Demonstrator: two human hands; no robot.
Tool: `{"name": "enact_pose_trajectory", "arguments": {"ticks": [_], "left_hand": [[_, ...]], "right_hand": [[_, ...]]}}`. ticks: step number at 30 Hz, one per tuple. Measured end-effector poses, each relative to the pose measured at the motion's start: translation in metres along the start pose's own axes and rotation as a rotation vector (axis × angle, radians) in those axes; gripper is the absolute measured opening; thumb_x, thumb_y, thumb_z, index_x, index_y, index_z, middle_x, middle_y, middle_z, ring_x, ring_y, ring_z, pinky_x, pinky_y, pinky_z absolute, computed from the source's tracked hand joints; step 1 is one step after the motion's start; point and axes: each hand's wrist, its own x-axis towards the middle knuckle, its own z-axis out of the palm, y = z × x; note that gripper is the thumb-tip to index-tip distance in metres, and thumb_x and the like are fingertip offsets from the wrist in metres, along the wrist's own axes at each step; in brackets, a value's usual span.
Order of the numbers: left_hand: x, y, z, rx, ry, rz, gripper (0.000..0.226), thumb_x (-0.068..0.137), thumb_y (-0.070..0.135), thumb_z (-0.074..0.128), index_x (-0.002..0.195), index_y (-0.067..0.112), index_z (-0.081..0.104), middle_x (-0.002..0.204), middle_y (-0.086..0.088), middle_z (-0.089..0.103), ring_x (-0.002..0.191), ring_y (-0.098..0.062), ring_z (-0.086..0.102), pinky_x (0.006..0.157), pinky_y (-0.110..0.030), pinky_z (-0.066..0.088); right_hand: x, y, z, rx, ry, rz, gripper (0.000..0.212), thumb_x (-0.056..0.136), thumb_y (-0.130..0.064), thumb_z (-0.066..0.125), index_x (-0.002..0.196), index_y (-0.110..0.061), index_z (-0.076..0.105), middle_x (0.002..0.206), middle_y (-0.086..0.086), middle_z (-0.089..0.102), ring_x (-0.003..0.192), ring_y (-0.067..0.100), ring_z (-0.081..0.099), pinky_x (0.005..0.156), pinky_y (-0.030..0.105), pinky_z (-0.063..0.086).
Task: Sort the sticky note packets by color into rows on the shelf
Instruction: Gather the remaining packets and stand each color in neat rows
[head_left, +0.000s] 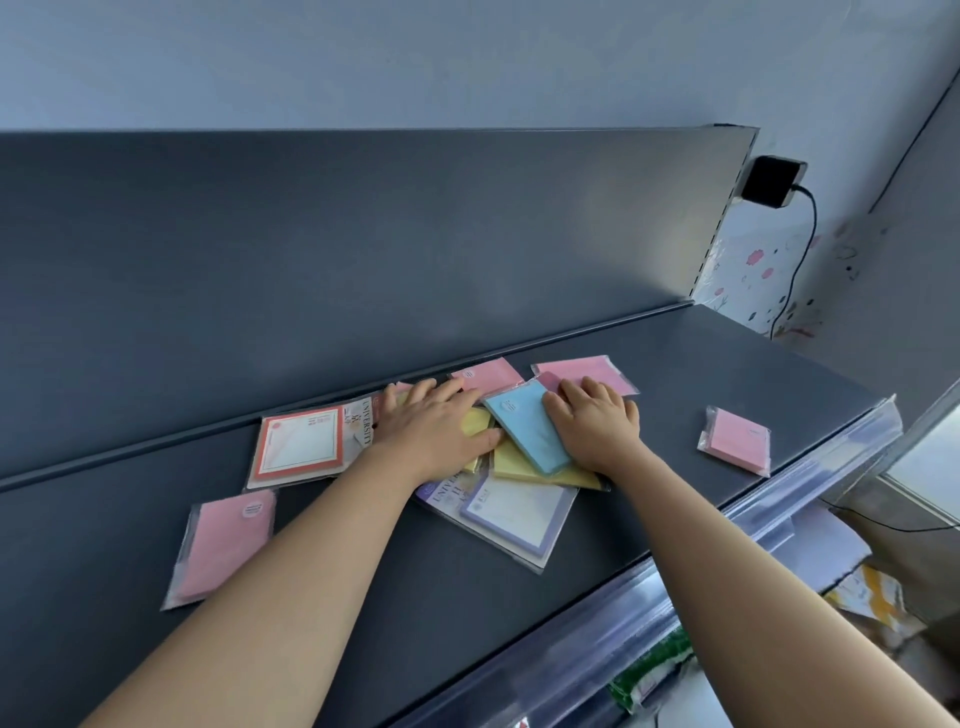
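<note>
Glossy plastic-wrapped packets (524, 431) beneath left hand (436, 426) and right hand (592, 421)

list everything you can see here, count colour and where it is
pink sticky note packets: four showing, pink, one front left, one far right, two behind the pile
blue sticky note packet: one, blue, top of pile
yellow sticky note packets: at least two, yellow, under the blue one
red-bordered notepad packet: one, white and red, left of pile
purple-bordered notepad packet: one, white and purple, bottom of pile
shelf: one, dark grey, under everything
power adapter: one, black, wall upper right
left hand: flat on pile
right hand: on blue packet
</note>
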Motion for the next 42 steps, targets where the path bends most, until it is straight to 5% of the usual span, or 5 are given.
{"name": "enact_pose_trajectory", "arguments": {"ticks": [10,16,20,25,42], "left_hand": [[-0.064,-0.041,-0.006,-0.046,0.078,-0.018,0.058,0.094,0.060,0.025,0.145,0.035,0.032,0.157,0.010,0.024,0.142,-0.018,0.021,0.113,-0.048,0.015],[-0.060,-0.002,-0.002,-0.030,0.031,-0.039,0.080,0.084,0.079,0.020,0.153,0.038,0.010,0.162,0.006,0.008,0.148,-0.024,0.005,0.116,-0.057,0.005],[-0.053,0.012,0.003,0.028,0.010,-0.043,0.081,0.083,0.081,0.018,0.152,0.040,0.006,0.162,0.004,0.006,0.148,-0.025,0.002,0.115,-0.060,-0.001],[-0.057,0.007,0.004,0.071,0.007,-0.095,0.079,0.083,0.081,0.011,0.152,0.042,0.004,0.163,0.003,0.003,0.149,-0.022,-0.005,0.114,-0.062,-0.007],[-0.144,-0.074,-0.004,-0.014,-0.027,-0.335,0.079,0.076,0.088,0.020,0.147,0.053,0.008,0.163,0.003,-0.005,0.147,-0.033,-0.017,0.108,-0.070,-0.001]], "right_hand": [[-0.047,-0.039,0.000,0.085,0.035,-0.059,0.056,0.092,-0.049,0.013,0.127,-0.028,0.052,0.136,0.008,0.047,0.130,0.030,0.038,0.110,0.047,0.025],[-0.059,0.052,-0.034,-0.120,0.070,0.282,0.063,0.096,-0.059,0.021,0.150,-0.028,0.019,0.161,0.010,-0.002,0.147,0.030,-0.009,0.117,0.051,-0.004],[-0.053,0.084,-0.038,-0.191,0.012,0.407,0.073,0.091,-0.065,0.018,0.149,-0.022,0.024,0.158,0.019,0.009,0.145,0.037,0.004,0.117,0.050,0.006],[-0.049,0.044,-0.028,-0.027,0.070,0.123,0.061,0.094,-0.059,0.027,0.144,-0.025,0.033,0.149,0.010,0.035,0.140,0.029,0.024,0.112,0.048,0.020],[-0.104,-0.100,0.014,-0.084,-0.168,-0.051,0.081,0.066,-0.094,0.020,0.139,-0.063,0.006,0.160,-0.004,0.004,0.145,0.041,-0.007,0.108,0.067,-0.008]]}}
